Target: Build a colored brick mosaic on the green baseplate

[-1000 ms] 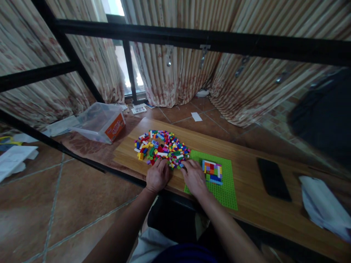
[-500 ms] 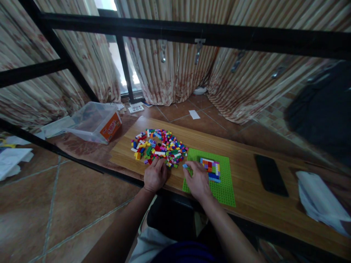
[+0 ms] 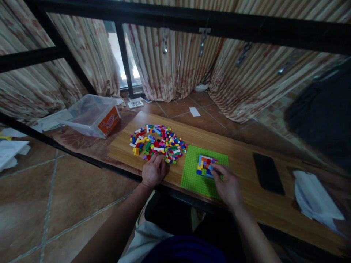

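Note:
My right hand (image 3: 228, 183) pinches a small light blue toy brick (image 3: 211, 167) over the right side of a block of multicoloured bricks (image 3: 202, 165). That block is fixed on a green studded baseplate (image 3: 192, 177), and my fingers hide part of it. My left hand (image 3: 153, 171) rests at the near edge of a pile of loose bricks (image 3: 159, 149), its fingers curled in. Whatever it holds, if anything, is hidden.
The wooden board (image 3: 241, 204) also bears a black phone (image 3: 268, 173) and a white plastic packet (image 3: 315, 197). Behind the pile at left stands a clear plastic box (image 3: 87, 115) with an orange label. A black metal bar (image 3: 175, 16) crosses above.
My right hand picked a light blue brick from the pile's right edge and carried it rightward to the brick block. My left hand stays by the pile. The view shifted slightly.

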The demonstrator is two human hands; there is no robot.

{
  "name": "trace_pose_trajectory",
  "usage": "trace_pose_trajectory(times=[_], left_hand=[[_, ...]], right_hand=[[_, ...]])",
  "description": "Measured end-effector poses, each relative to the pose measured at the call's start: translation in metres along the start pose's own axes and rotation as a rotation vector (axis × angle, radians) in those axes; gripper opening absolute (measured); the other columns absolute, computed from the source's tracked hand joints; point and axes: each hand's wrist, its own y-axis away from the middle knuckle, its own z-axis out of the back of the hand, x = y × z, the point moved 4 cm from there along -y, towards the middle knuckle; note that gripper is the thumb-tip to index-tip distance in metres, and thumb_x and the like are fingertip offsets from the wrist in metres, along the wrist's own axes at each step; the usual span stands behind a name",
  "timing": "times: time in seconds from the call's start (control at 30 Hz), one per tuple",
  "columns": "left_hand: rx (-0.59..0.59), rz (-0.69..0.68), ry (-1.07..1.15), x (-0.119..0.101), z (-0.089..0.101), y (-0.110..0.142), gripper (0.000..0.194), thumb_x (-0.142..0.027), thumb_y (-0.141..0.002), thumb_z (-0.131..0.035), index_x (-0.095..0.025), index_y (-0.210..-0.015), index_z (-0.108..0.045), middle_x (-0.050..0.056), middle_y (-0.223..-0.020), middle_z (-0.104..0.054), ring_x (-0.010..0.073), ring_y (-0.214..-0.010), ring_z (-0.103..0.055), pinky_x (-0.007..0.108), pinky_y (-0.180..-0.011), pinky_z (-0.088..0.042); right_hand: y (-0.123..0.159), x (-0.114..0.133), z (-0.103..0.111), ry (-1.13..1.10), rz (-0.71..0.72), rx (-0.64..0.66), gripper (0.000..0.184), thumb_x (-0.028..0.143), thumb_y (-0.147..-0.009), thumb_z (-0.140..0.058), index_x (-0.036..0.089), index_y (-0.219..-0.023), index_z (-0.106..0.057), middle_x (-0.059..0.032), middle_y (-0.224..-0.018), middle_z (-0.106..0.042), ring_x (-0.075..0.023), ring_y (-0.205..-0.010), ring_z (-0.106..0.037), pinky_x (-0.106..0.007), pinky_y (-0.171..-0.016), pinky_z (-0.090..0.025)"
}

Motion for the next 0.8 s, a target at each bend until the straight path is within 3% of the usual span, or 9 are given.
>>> trace_pose_trajectory(times=[0.2,0.5,0.67,0.8], left_hand=[[0.002,0.004,-0.006,0.001,-0.002,0.0,0.022,-0.026,-0.092,-0.042,-0.02,-0.104,-0.06,0.006,-0.093,-0.064,0.0165,-0.078,-0.061,0.025,-0.066,-0.046],[-0.007,-0.007,0.0,0.001,-0.003,0.0,0.023,-0.026,-0.092,-0.041,-0.02,-0.102,-0.06,0.006,-0.092,-0.064,0.0165,-0.078,-0.061,0.026,-0.067,-0.047],[-0.006,-0.01,0.004,0.002,-0.004,0.001,0.023,-0.027,-0.091,-0.042,-0.02,-0.105,-0.06,0.006,-0.094,-0.064,0.0164,-0.079,-0.062,0.026,-0.067,-0.047],[-0.006,-0.011,0.004,0.002,-0.003,0.001,0.023,-0.026,-0.092,-0.041,-0.02,-0.104,-0.06,0.006,-0.094,-0.064,0.0165,-0.08,-0.062,0.026,-0.068,-0.047]], right_hand=[[-0.008,0.006,-0.006,0.088,0.134,0.051,0.031,0.039,-0.089,-0.046,0.022,-0.103,-0.068,-0.0089,-0.109,-0.067,-0.0254,-0.103,-0.058,-0.044,-0.093,-0.044],[-0.009,-0.017,0.016,0.098,-0.057,0.022,0.04,0.049,-0.084,-0.049,0.021,-0.106,-0.067,-0.0089,-0.1,-0.068,-0.0239,-0.091,-0.063,-0.042,-0.085,-0.047],[-0.007,-0.012,0.011,0.06,-0.055,0.053,0.036,0.047,-0.084,-0.05,0.021,-0.101,-0.067,-0.0084,-0.102,-0.068,-0.0226,-0.089,-0.063,-0.041,-0.085,-0.047],[-0.011,-0.002,0.001,0.009,-0.004,0.084,0.03,0.042,-0.085,-0.051,0.021,-0.098,-0.067,-0.0084,-0.107,-0.067,-0.0237,-0.099,-0.061,-0.042,-0.09,-0.046]])
